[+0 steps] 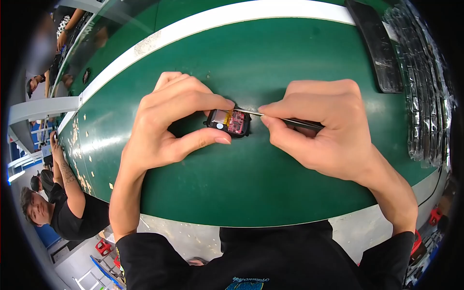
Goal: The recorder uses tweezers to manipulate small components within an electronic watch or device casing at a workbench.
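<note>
Device (229, 123), black-edged and open, shows a red circuit board (237, 122).

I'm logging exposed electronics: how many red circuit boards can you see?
1: the red circuit board sits in the right part of the open black device held by the left hand. Others may be hidden from this view.

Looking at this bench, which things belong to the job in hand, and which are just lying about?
In use:
- small opened device with a red circuit board, held in the left hand
- thin metal-tipped tool in the right hand

Apparently just lying about:
- long black tray
- stacked plastic trays, far right
- pale scraps, left
</note>
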`<state>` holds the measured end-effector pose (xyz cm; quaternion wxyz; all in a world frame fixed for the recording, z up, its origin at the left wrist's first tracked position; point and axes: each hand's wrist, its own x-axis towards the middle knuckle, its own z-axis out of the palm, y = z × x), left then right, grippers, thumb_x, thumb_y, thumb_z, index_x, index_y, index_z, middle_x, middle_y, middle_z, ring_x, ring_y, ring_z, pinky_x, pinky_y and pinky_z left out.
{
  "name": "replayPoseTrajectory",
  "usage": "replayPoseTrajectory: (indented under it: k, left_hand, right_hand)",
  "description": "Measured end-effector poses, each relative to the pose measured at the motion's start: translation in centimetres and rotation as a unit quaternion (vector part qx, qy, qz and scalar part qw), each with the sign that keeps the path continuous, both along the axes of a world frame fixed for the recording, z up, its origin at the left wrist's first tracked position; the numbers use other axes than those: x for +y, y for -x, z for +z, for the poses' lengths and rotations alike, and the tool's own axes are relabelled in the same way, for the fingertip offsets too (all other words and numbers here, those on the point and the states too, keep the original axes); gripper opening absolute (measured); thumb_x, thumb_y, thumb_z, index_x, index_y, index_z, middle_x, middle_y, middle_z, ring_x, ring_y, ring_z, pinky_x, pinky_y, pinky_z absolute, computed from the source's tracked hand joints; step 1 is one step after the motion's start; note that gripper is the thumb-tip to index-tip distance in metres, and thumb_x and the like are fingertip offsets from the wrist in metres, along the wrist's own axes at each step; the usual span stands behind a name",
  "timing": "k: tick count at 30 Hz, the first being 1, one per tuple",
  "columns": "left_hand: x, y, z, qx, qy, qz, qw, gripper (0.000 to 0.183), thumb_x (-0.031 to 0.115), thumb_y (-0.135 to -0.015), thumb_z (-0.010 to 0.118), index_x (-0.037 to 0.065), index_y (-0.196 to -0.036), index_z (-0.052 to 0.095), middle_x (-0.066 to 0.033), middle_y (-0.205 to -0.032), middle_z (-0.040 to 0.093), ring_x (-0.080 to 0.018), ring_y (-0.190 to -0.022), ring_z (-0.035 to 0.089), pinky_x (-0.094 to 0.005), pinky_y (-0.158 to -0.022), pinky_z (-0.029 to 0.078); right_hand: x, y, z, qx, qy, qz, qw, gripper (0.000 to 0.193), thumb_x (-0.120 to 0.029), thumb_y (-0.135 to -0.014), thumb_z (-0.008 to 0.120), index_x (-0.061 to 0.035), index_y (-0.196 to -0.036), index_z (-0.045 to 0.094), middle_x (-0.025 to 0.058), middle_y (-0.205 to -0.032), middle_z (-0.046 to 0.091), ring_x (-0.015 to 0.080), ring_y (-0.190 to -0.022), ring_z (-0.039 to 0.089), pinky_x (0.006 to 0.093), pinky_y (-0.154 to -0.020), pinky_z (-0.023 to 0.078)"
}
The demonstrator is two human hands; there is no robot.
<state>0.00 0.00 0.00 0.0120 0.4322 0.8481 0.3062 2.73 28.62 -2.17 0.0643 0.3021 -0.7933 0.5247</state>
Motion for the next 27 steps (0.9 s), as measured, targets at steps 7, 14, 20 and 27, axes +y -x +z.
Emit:
replayPoseTrajectory:
  k: [7,14,20,27]
  left_hand:
    - [0.4,-0.7,0.3,-0.01,-0.005,0.047,0.999,0.055,0.031,-0.068,0.101,0.004,-0.111,0.081,-0.0037,-0.09,0.072,-0.0194,-0.078,0.057,-0.0357,-0.086,0.045]
    - [1.5,-0.5,0.8,0.03,0.004,0.031,0.999,0.058,0.025,-0.062,0.102,0.007,-0.112,0.08,-0.0029,-0.085,0.066,-0.0216,-0.076,0.056,-0.036,-0.082,0.045]
    - [1.5,-0.8,0.1,-0.048,-0.064,0.099,0.992,0.057,0.024,-0.061,0.104,0.004,-0.109,0.079,-0.0029,-0.083,0.066,-0.0147,-0.073,0.059,-0.0306,-0.069,0.044]
    - [15.2,4.1,7.4,0.031,-0.181,-0.064,0.981,0.056,0.022,-0.062,0.103,0.002,-0.109,0.079,-0.007,-0.094,0.076,-0.0114,-0.068,0.057,-0.0274,-0.061,0.044]
  right_hand:
    - [0.2,-0.1,0.8,-0.014,0.011,-0.036,0.999,0.007,0.003,-0.081,0.08,0.0013,-0.088,0.081,0.0065,-0.065,0.066,0.0121,-0.051,0.057,0.0283,-0.047,0.039]
    - [0.9,0.9,0.8,-0.007,0.068,-0.061,0.996,0.011,0.002,-0.085,0.083,0.0019,-0.096,0.084,0.0051,-0.066,0.067,0.0068,-0.054,0.054,0.0268,-0.05,0.037]
    - [1.5,1.8,-0.2,-0.022,0.099,-0.073,0.992,0.012,-0.006,-0.085,0.08,0.0038,-0.092,0.082,0.0161,-0.079,0.077,0.0225,-0.068,0.077,0.0336,-0.061,0.058]
    - [1.3,1.3,-0.9,-0.149,0.314,-0.029,0.937,0.013,-0.005,-0.086,0.078,0.005,-0.088,0.07,0.0171,-0.074,0.067,0.0263,-0.073,0.069,0.0386,-0.072,0.055]
